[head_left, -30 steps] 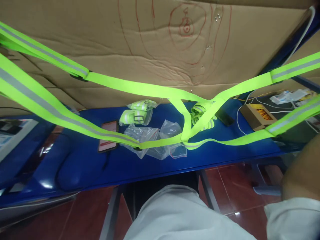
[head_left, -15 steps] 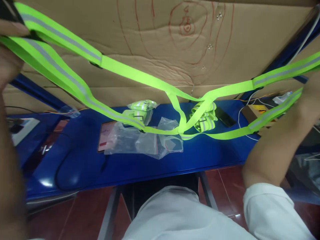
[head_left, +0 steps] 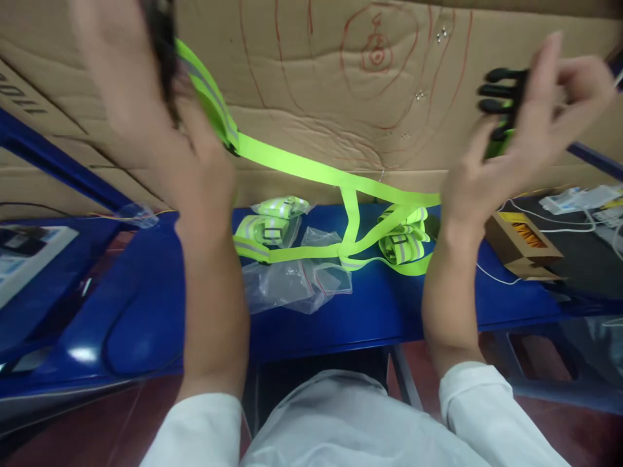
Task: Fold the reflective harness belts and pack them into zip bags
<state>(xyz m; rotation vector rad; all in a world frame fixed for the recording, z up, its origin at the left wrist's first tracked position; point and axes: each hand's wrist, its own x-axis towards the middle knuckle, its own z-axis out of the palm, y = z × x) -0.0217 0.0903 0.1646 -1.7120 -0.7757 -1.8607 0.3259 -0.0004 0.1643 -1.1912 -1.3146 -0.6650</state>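
A neon-yellow reflective strap harness [head_left: 302, 163] with grey stripes hangs between my hands over the table. My left hand [head_left: 170, 110], blurred by motion, is closed around a black buckle part [head_left: 163, 48] at the left end of the straps. At the upper right, my right hand [head_left: 530, 123] grips a black side-release buckle [head_left: 503, 97], its prongs pointing left. Behind that hand and wrist the right side of the straps is hidden. Below the harness lie a rolled reflective strap [head_left: 402, 250], another rolled strap [head_left: 260, 230] and a bagged one [head_left: 282, 206].
Clear plastic zip bags [head_left: 296, 285] lie on the blue table [head_left: 331, 331]. To the right stands an open small cardboard box [head_left: 525, 243] among white cables. A large cardboard sheet [head_left: 302, 78] with red drawn lines rises behind. A white-framed device [head_left: 34, 256] sits at the left.
Both hands have moved inward, so the harness sags with less spread. The right hand has risen and its buckle now shows. The view has shifted slightly.
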